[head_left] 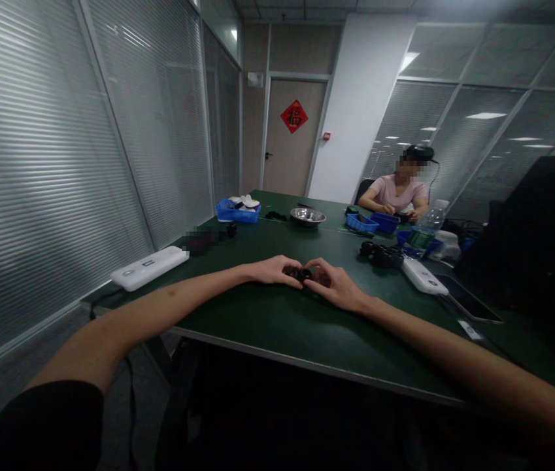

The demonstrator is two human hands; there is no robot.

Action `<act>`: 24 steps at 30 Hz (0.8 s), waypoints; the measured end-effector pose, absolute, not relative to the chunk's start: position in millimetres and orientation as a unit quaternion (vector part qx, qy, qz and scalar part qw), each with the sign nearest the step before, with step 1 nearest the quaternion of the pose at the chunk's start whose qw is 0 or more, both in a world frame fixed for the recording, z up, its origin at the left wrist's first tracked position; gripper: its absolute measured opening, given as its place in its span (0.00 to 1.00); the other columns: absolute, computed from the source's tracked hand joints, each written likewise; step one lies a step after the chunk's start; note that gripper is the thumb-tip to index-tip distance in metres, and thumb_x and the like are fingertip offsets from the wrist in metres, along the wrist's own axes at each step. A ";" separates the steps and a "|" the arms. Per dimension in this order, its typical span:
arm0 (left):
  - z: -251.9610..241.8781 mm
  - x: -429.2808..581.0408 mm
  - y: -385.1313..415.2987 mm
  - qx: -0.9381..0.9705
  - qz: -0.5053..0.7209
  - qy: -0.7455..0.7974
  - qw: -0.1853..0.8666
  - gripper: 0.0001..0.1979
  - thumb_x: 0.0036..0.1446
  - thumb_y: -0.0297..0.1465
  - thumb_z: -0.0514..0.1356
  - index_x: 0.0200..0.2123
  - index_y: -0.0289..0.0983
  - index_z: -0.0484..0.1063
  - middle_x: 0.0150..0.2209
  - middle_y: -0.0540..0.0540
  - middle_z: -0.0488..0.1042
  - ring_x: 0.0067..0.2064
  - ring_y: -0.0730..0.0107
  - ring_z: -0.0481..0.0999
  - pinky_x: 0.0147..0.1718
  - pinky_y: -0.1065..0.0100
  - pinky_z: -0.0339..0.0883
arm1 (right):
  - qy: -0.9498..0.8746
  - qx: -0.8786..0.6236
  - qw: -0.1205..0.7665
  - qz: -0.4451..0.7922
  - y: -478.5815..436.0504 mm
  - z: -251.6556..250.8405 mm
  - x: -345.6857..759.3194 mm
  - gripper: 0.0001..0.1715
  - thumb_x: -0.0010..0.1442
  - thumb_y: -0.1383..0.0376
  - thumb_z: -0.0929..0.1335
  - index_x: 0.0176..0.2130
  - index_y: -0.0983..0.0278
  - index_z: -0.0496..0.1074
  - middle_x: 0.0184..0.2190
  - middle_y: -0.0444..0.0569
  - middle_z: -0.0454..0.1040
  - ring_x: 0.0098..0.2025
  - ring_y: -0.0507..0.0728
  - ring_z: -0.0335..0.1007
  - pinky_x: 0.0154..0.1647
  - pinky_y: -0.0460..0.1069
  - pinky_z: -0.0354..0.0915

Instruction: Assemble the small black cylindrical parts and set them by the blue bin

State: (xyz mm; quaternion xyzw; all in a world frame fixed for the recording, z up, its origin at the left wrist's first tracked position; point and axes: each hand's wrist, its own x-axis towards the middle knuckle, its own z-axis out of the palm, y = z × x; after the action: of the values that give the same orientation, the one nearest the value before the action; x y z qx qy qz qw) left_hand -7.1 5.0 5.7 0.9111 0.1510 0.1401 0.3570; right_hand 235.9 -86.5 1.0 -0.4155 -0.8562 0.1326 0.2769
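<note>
Holding a small, black, irregular object (pixel 305 275) between 2 bare hands, low over a dark green table (pixel 257 320), with thumb and fingers of the left hand (pixel 273 269) narrowed on its left side and those of the right hand (pixel 338 286) arched around its right; too covered to tell its exact shape. Flanked, left of the left hand, by a white, oblong, rounded device (pixel 150 267). Faced, beyond both hands, by a round, shiny metal bowl (pixel 308 223) and, farther left, by a filled blue plastic basket (pixel 224 213). Bordered, right of the right hand, by a cluster of black parts (pixel 382 256), a clear plastic bottle with a green label (pixel 421 234) and a 2nd white, oblong device (pixel 423 277). Joined, well beyond the right hand, by a seated co-worker in a pink top (pixel 399 193).
</note>
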 end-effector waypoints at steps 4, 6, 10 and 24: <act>6.0 -7.4 4.1 0.907 0.139 0.152 0.368 0.24 0.58 0.47 0.68 0.49 0.34 0.75 0.40 0.47 0.73 0.41 0.66 0.71 0.40 0.66 0.62 | -0.867 -0.400 0.268 0.125 -87.5 2.8 236.8 0.23 0.71 0.53 0.66 0.59 0.61 0.66 0.29 0.41 0.71 0.28 0.53 0.67 0.31 0.48 0.61; 6.0 -7.5 3.6 0.905 0.143 0.146 0.373 0.25 0.58 0.46 0.68 0.50 0.34 0.75 0.41 0.47 0.74 0.42 0.66 0.72 0.41 0.66 0.62 | -0.871 -0.394 0.265 0.128 -87.5 2.8 237.5 0.23 0.71 0.54 0.65 0.60 0.61 0.66 0.29 0.42 0.71 0.28 0.53 0.67 0.31 0.47 0.61; 5.1 -7.5 3.8 0.904 0.146 0.142 0.375 0.26 0.58 0.47 0.68 0.50 0.34 0.75 0.41 0.47 0.74 0.41 0.65 0.72 0.40 0.66 0.63 | -0.870 -0.394 0.266 0.132 -87.0 1.5 238.5 0.22 0.71 0.56 0.65 0.61 0.60 0.67 0.30 0.42 0.71 0.28 0.53 0.67 0.31 0.47 0.61; 9.2 -8.5 1.4 0.906 0.139 0.146 0.373 0.24 0.59 0.46 0.68 0.50 0.34 0.75 0.40 0.47 0.73 0.41 0.67 0.72 0.40 0.67 0.63 | -0.870 -0.395 0.262 0.136 -87.7 3.6 237.8 0.23 0.73 0.53 0.63 0.62 0.60 0.66 0.30 0.43 0.73 0.29 0.54 0.68 0.33 0.49 0.62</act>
State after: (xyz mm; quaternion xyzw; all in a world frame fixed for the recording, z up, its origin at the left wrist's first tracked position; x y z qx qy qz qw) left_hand -8.5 1.4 9.2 0.9058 0.1460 0.1386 0.3728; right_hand 237.8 -87.7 3.6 -0.3954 -0.8699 0.1358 0.2617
